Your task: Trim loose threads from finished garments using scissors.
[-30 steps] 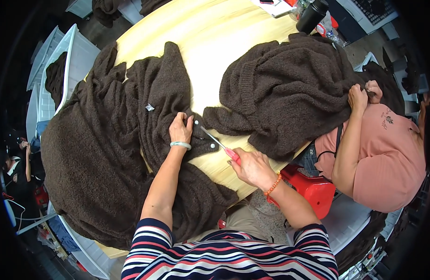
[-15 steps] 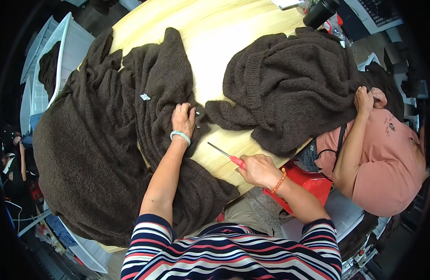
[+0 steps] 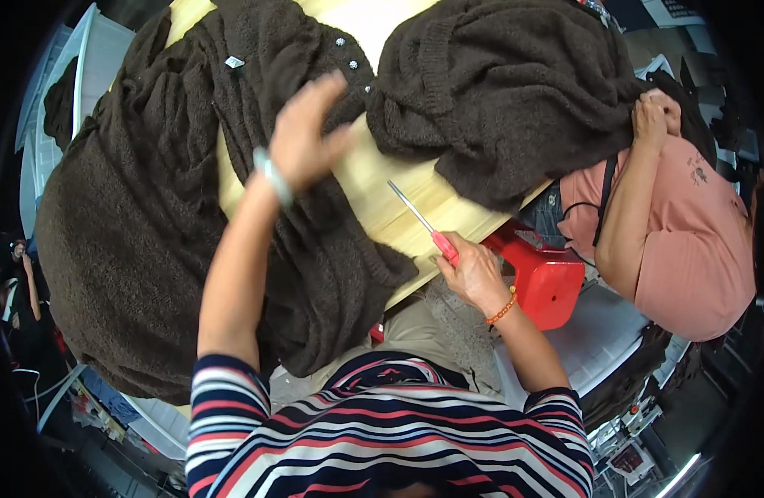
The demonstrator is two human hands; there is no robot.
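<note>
A large dark-brown knitted garment (image 3: pixel 116 257) covers the left of the table and hangs over its near edge. Three shiny round studs (image 3: pixel 353 64) run along its far right edge, and a small white tag (image 3: pixel 233 62) lies to their left. My left hand (image 3: pixel 303 137), blurred by motion, is over this garment just short of the studs; its thumb stands apart from the fingers and it holds nothing. In my right hand (image 3: pixel 477 274) is a red-handled screwdriver (image 3: pixel 442 243), its slim metal shaft pointing up and left over bare wood.
Another dark-brown knit (image 3: pixel 515 100) is heaped on the right of the light wooden table (image 3: pixel 369 183). At the right a co-worker in a pink shirt (image 3: pixel 689 241) grips that knit's edge. A red stool (image 3: pixel 552 286) stands below the table edge, and white plastic bins (image 3: pixel 108 50) flank the left.
My left hand has come off the garment's edge, leaving the studs exposed, and its fingers have spread. The screwdriver stays in my right hand. The whole view has shifted nearer to me.
</note>
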